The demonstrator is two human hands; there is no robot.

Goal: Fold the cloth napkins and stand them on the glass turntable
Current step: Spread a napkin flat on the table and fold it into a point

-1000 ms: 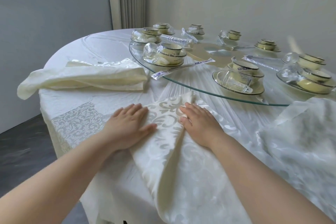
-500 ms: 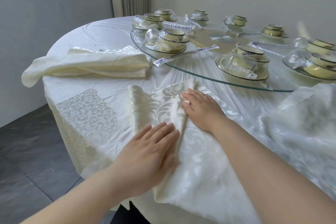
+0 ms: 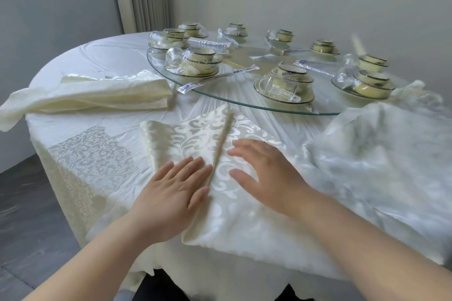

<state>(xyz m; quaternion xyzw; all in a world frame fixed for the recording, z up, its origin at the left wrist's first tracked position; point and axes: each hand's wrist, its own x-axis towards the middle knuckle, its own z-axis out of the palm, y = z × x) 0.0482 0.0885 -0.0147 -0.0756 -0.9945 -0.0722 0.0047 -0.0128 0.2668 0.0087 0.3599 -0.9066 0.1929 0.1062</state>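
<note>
A cream damask napkin (image 3: pixel 195 134) lies on the table in front of me, folded into a long wedge with a raised centre crease running towards the glass turntable (image 3: pixel 244 102). My left hand (image 3: pixel 171 193) presses flat on the napkin's left flap, fingers straight, right beside the crease. My right hand (image 3: pixel 266 173) lies flat with spread fingers on the right flap. Another cream napkin (image 3: pixel 97 95) lies loosely folded at the left of the table.
The turntable carries several wrapped cup-and-saucer sets (image 3: pixel 286 85) and wrapped chopsticks (image 3: pixel 217 77). A crumpled white cloth (image 3: pixel 381 144) lies at the right. The table edge (image 3: pixel 73 203) drops to the dark floor at the left and front.
My right hand has slid back along the right flap towards me. My left hand stays pressed on the left flap near the crease. The camera has come closer.
</note>
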